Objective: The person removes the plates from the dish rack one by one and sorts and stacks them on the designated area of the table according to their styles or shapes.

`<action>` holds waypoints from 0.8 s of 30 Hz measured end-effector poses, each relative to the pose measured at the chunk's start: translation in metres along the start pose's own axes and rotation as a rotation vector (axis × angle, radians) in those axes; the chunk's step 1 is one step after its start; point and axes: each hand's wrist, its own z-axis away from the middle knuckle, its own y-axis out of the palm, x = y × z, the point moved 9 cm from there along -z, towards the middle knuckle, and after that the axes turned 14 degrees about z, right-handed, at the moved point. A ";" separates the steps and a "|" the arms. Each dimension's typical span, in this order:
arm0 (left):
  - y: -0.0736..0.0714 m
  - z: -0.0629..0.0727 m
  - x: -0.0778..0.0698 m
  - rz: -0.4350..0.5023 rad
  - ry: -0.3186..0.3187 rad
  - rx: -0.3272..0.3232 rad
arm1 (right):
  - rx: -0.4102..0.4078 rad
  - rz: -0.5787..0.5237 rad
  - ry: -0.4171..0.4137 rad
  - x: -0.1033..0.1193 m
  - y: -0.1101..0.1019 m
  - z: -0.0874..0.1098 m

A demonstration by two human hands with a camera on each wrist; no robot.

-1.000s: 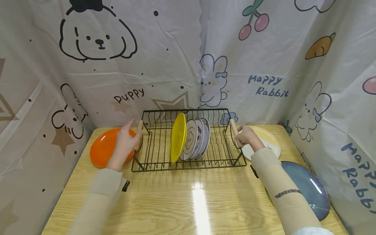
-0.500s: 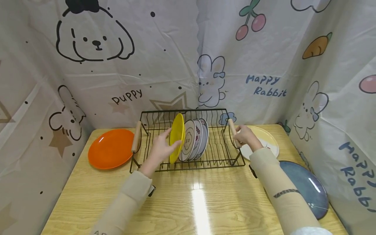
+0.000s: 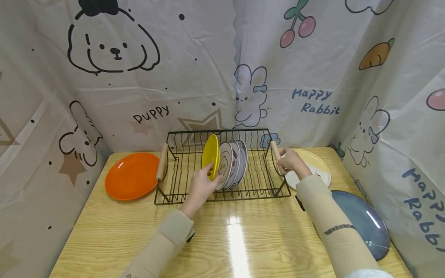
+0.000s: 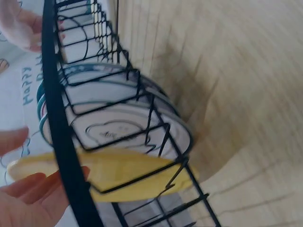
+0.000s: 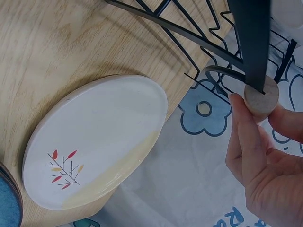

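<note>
A yellow plate (image 3: 210,154) stands on edge in a black wire dish rack (image 3: 187,196), left of several patterned white plates (image 3: 225,162). My left hand (image 3: 203,185) is at the yellow plate's near edge, fingers on its left face. In the left wrist view, my fingers (image 4: 35,194) lie along the plate behind the rack's bar, while the thumb (image 4: 12,139) stands off its other side with a gap. My right hand (image 3: 293,162) grips the rack's right wooden handle (image 5: 262,100) between thumb and fingers.
An orange plate (image 3: 130,175) lies left of the rack. On the right are a white-and-yellow plate (image 5: 102,137) with a twig pattern and a dark blue plate (image 3: 368,224), partly under the right sleeve. A printed curtain (image 3: 201,58) hangs behind the wooden table (image 3: 271,239).
My left hand has left the rack's left handle and moved right to the near edge of the yellow plate. The right hand keeps its grip on the right handle.
</note>
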 end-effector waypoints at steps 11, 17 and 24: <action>0.003 0.011 -0.009 -0.088 0.186 -0.081 | 0.002 0.009 0.009 0.000 0.000 -0.001; 0.001 0.011 -0.006 -0.054 0.189 -0.107 | 0.005 0.007 0.015 -0.002 0.000 -0.001; -0.008 0.008 -0.003 -0.006 0.140 -0.165 | 0.009 0.001 0.013 -0.002 0.000 -0.001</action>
